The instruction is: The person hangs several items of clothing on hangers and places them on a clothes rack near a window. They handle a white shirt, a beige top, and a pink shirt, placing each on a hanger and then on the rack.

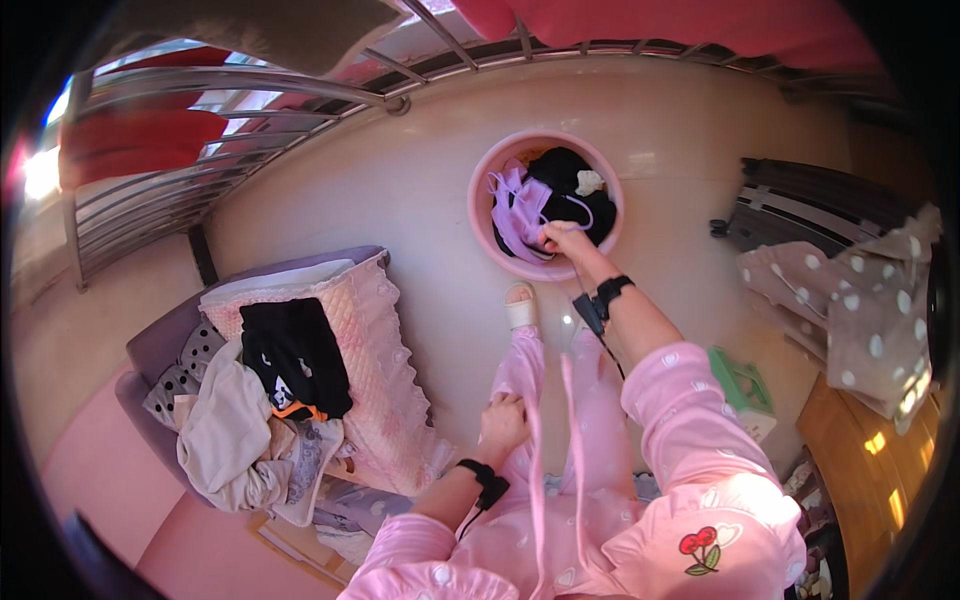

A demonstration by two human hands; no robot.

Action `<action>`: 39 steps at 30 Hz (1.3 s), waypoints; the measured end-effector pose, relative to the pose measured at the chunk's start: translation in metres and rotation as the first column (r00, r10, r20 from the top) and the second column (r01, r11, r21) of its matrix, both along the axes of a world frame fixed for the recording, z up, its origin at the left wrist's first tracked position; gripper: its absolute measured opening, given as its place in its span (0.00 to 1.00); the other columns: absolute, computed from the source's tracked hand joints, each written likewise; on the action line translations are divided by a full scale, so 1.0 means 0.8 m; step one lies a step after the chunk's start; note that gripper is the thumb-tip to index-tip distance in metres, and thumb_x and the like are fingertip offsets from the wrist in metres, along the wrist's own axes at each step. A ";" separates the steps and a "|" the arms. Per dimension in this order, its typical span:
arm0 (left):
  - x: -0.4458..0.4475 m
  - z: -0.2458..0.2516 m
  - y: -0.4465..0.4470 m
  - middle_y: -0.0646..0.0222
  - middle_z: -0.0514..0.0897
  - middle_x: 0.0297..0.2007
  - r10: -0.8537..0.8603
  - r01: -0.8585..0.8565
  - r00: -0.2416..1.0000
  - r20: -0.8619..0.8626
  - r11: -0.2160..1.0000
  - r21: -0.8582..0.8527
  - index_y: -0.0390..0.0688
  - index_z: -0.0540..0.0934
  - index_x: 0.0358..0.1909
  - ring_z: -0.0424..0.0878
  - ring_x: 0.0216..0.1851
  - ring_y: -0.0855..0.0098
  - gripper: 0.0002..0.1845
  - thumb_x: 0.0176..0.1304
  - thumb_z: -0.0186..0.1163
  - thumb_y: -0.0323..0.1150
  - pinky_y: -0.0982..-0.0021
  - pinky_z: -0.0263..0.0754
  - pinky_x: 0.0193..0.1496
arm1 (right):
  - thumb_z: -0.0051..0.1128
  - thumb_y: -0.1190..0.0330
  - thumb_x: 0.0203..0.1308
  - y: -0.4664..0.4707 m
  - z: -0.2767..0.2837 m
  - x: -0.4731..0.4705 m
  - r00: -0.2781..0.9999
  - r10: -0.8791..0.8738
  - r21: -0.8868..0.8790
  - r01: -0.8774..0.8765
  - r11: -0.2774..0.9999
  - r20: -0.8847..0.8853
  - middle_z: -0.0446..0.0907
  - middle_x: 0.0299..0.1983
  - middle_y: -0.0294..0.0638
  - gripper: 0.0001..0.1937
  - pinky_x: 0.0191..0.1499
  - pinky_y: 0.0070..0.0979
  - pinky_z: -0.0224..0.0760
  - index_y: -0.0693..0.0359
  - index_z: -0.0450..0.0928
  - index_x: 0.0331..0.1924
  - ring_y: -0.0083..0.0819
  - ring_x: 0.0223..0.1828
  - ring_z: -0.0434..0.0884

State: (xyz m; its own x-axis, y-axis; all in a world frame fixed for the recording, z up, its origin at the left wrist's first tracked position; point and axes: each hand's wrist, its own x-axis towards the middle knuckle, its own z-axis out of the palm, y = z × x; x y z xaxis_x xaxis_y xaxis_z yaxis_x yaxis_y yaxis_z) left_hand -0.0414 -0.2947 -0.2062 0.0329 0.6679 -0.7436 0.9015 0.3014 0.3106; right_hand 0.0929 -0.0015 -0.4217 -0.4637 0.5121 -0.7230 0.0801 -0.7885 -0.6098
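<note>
A round pink plastic basin (478,202) stands on the floor in front of me, with black clothing (559,169) and a lavender strappy garment (517,206) inside. My right hand (564,237) reaches over the basin's near side, its fingers closed on the lavender garment by a thin strap. A small crumpled white cloth (589,182) lies on the black clothing. My left hand (504,421) rests with curled fingers on the pink trouser leg (517,367) at my knee, and nothing shows in it. Both wrists wear black bands with cables.
To the left, a purple upholstered chair (161,337) carries a quilted pink cover, black folded clothing (296,356) and a pale garment (225,427). Metal railings (300,82) run along the top. At right are a dark suitcase (810,206), polka-dot fabric (862,300) and a green-and-white stool (742,390).
</note>
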 end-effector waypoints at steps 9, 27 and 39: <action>-0.026 0.044 0.002 0.48 0.84 0.48 0.573 -0.510 0.803 0.165 0.803 -0.310 0.41 0.80 0.57 0.83 0.51 0.55 0.21 0.63 0.58 0.36 0.59 0.74 0.58 | 0.51 0.63 0.73 -0.025 0.339 0.069 0.964 -0.132 0.091 0.157 0.983 -0.229 0.78 0.35 0.32 0.12 0.48 0.20 0.73 0.60 0.78 0.35 0.21 0.40 0.78; 0.002 0.504 0.302 0.66 0.82 0.50 -0.029 -0.672 0.127 0.991 0.733 0.108 0.41 0.72 0.63 0.80 0.50 0.74 0.22 0.68 0.60 0.31 0.73 0.75 0.52 | 0.49 0.66 0.73 -0.001 0.901 0.101 0.802 0.003 0.448 0.331 0.831 -0.598 0.77 0.41 0.39 0.11 0.62 0.37 0.75 0.65 0.75 0.36 0.32 0.51 0.80; 0.096 0.627 0.349 0.75 0.83 0.43 -0.229 -0.437 0.117 0.966 0.862 0.257 0.40 0.81 0.50 0.79 0.42 0.83 0.12 0.68 0.64 0.33 0.77 0.76 0.45 | 0.45 0.67 0.74 -0.016 1.009 0.151 0.834 0.031 0.514 0.311 0.799 -0.551 0.79 0.41 0.43 0.11 0.55 0.28 0.79 0.66 0.75 0.37 0.31 0.45 0.83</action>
State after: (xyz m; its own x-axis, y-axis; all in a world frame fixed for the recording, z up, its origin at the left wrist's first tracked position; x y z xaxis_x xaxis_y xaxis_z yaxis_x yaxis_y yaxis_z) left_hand 0.0352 -0.0152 0.2950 0.3750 0.9047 0.2024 -0.3029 -0.0868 0.9491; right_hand 0.2134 -0.0140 0.3855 -0.5574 0.8291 0.0439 -0.4564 -0.2619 -0.8503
